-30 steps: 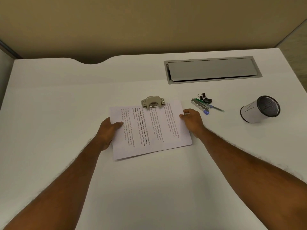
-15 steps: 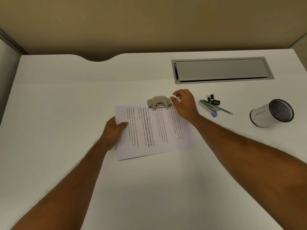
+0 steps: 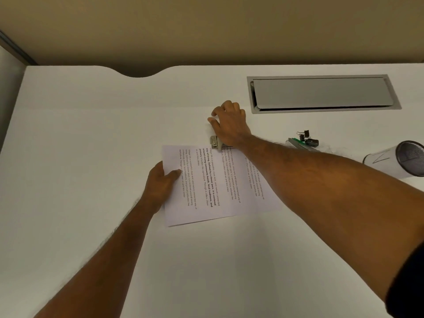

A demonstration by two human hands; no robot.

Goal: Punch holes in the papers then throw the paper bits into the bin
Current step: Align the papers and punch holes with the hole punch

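The papers (image 3: 213,184) lie flat near the middle of the white desk (image 3: 91,134), printed text running sideways, far edge tucked into the punch (image 3: 215,143). Only the left end of that grey punch shows; the rest sits under the right hand (image 3: 230,127). That hand is palm-down on top of the punch, fingers curled loosely and spread past its far side, thumb out to the left. It rests on the punch rather than wrapping it, and whether it is pressing, I cannot tell. The right forearm crosses over the papers' right corner.

Left hand (image 3: 160,182) is at the papers' left edge, thumb on top of the sheet, fingers hidden beneath or beside it, so it is pinching that edge and holding the sheets in place.

Off to the right, the bin (image 3: 399,160) lies tipped on its side, a small white cylinder with a dark mesh opening facing the camera, well apart from the papers. Between bin and punch, a little cluster: black binder clips (image 3: 304,134) and what looks like a pen or ruler (image 3: 298,143), partly behind the arm. Further back, a grey cable hatch (image 3: 321,92) is set into the desk, its flap slightly raised.
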